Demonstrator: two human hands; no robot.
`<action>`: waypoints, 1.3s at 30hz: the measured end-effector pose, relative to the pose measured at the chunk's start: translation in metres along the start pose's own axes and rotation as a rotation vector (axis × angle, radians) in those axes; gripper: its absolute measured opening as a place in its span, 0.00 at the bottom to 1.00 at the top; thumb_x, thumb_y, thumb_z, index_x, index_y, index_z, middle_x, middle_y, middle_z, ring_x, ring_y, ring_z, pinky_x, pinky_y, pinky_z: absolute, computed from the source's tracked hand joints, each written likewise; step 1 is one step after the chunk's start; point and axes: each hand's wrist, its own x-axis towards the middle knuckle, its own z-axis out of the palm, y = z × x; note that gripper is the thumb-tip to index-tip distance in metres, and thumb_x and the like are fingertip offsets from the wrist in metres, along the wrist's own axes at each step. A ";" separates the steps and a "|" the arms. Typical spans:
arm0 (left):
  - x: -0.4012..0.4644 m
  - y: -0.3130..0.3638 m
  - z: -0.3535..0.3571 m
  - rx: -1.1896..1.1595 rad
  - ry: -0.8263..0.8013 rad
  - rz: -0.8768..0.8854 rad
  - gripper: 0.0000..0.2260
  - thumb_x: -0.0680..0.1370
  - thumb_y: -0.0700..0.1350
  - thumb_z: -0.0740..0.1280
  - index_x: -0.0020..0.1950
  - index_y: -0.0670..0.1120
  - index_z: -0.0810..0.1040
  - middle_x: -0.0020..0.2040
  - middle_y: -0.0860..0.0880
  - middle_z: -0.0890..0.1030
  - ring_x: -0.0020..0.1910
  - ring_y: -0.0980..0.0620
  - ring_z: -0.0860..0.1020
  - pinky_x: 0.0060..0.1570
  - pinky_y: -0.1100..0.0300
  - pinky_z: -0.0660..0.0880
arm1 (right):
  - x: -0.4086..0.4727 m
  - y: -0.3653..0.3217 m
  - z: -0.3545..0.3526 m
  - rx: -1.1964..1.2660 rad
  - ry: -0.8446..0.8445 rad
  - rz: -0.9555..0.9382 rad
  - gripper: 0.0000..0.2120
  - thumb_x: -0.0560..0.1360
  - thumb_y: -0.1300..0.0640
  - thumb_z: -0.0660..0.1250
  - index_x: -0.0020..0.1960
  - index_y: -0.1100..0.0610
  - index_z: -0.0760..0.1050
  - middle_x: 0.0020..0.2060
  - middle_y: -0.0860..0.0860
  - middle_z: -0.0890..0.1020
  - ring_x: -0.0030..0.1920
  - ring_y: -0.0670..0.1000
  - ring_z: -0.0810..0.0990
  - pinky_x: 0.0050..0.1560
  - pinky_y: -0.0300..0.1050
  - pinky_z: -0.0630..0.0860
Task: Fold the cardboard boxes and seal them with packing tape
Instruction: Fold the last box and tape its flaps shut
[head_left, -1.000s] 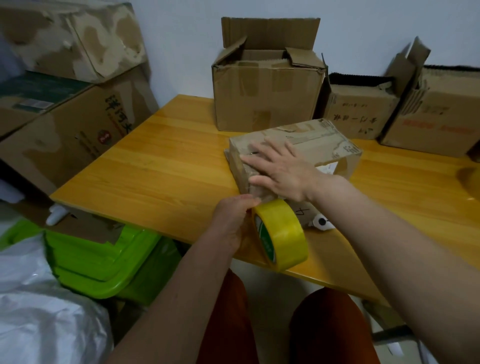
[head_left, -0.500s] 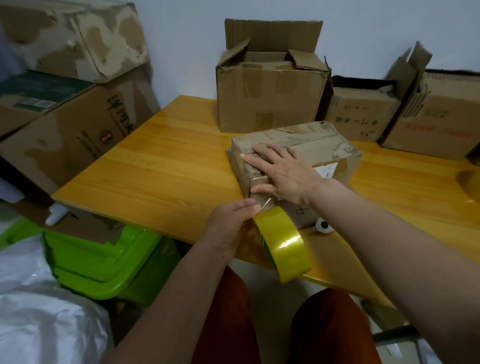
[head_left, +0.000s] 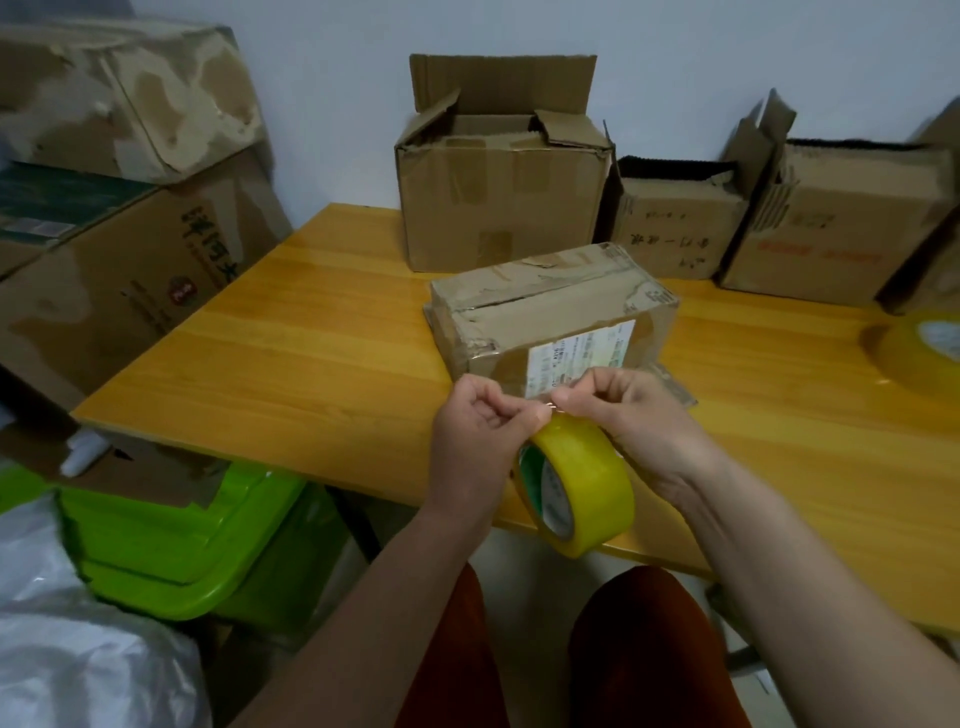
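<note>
A worn brown cardboard box (head_left: 553, 317), flaps closed, white shipping label on its near side, lies skewed at the wooden table's centre. At its 6 o'clock, a yellow packing-tape roll (head_left: 579, 483) hangs on edge over the table's near edge.

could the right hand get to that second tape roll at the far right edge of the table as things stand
Probably not right away. The right hand pinches the tape strip with the left hand, over the yellow roll. The bare table toward the second roll looks unobstructed once it lets go.
</note>
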 end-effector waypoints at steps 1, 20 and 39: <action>-0.001 0.001 0.003 0.028 0.012 0.042 0.12 0.71 0.34 0.74 0.41 0.46 0.72 0.38 0.45 0.83 0.38 0.54 0.82 0.37 0.65 0.76 | -0.002 0.002 0.000 0.030 0.032 -0.010 0.08 0.73 0.62 0.69 0.38 0.61 0.73 0.42 0.65 0.80 0.43 0.57 0.77 0.43 0.49 0.75; 0.001 0.017 0.012 0.621 0.144 0.341 0.01 0.71 0.41 0.75 0.40 0.46 0.84 0.41 0.53 0.81 0.46 0.54 0.76 0.50 0.53 0.74 | -0.019 0.014 -0.008 -0.248 0.075 -0.004 0.45 0.66 0.50 0.77 0.75 0.43 0.55 0.47 0.48 0.80 0.45 0.43 0.81 0.47 0.40 0.79; 0.159 0.042 -0.024 1.680 -0.360 -0.033 0.31 0.77 0.70 0.47 0.77 0.58 0.56 0.78 0.45 0.56 0.77 0.43 0.53 0.73 0.37 0.47 | -0.024 0.052 -0.099 -1.559 0.326 0.081 0.30 0.74 0.55 0.67 0.71 0.55 0.57 0.54 0.55 0.79 0.54 0.58 0.78 0.45 0.48 0.72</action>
